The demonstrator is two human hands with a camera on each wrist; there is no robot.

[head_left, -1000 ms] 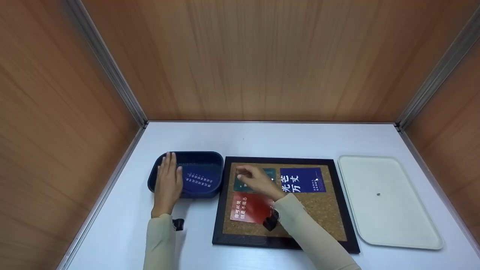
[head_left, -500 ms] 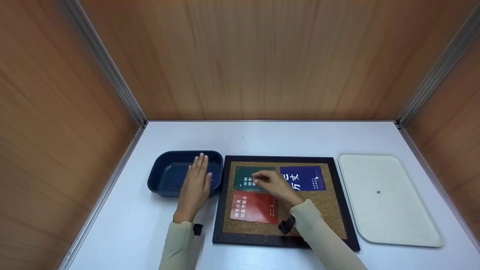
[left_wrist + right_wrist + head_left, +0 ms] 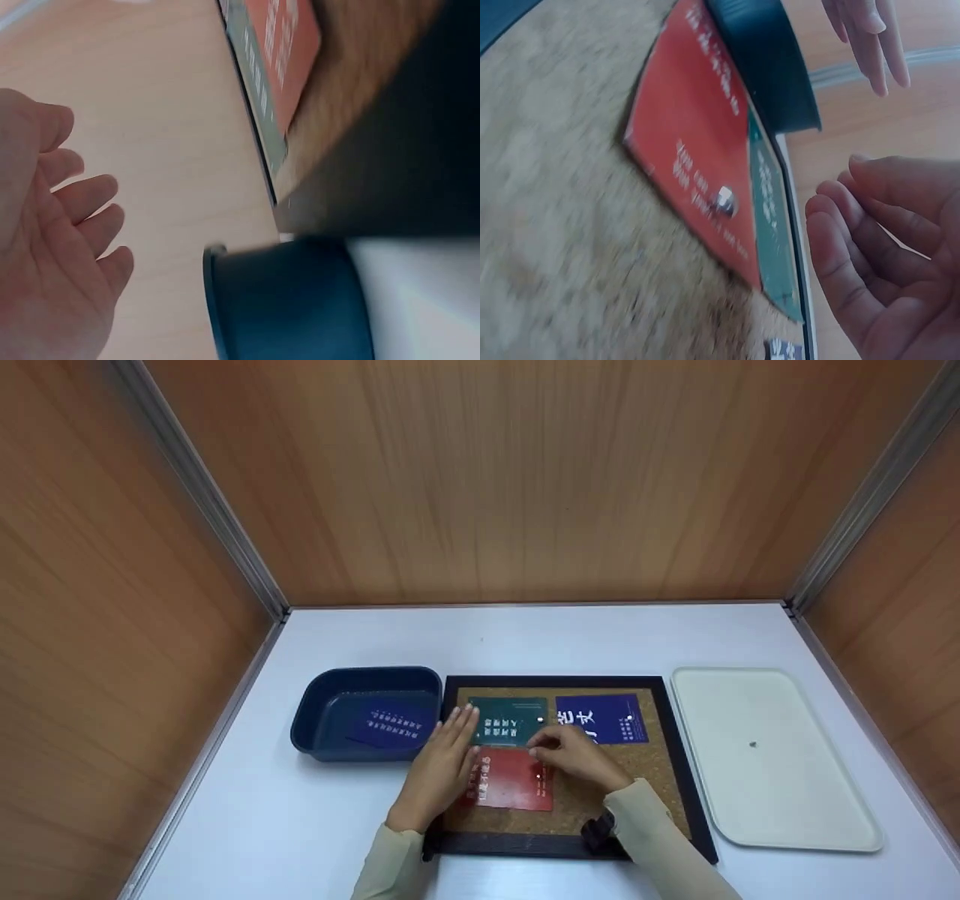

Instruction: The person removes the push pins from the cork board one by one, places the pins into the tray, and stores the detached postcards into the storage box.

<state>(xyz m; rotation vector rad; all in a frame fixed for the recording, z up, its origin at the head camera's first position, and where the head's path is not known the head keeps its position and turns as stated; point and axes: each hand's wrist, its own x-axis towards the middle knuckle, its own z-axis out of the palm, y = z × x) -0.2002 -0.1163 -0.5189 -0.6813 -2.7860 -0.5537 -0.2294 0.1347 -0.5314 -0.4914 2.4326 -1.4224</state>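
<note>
My left hand (image 3: 439, 769), fingers extended, hovers over the left side of the framed cork board (image 3: 667, 784), overlapping the red card (image 3: 517, 795) in the head view. A green card (image 3: 517, 709) lies just behind the red one. My right hand (image 3: 577, 754) is above the cards, its fingers loosely bent and its fingertips over the border between red and green. In the right wrist view its thumb stands apart from the fingers, with nothing seen between them. A silver pushpin (image 3: 724, 201) sticks in the red card. On the board's back right lies a purple card (image 3: 615, 718).
Left of the board stands a dark blue tub (image 3: 306, 724) with a purple card (image 3: 386, 724) inside. A pale tray (image 3: 772, 787) lies to the right, bearing one small dark item (image 3: 753, 744). Wood-grain panels (image 3: 487, 480) enclose the white table (image 3: 525, 637) on the back and sides.
My left hand has moved right, from over the tub to the board's left side. My right hand has shifted right and toward me, off the green card's left part, uncovering its lettering.
</note>
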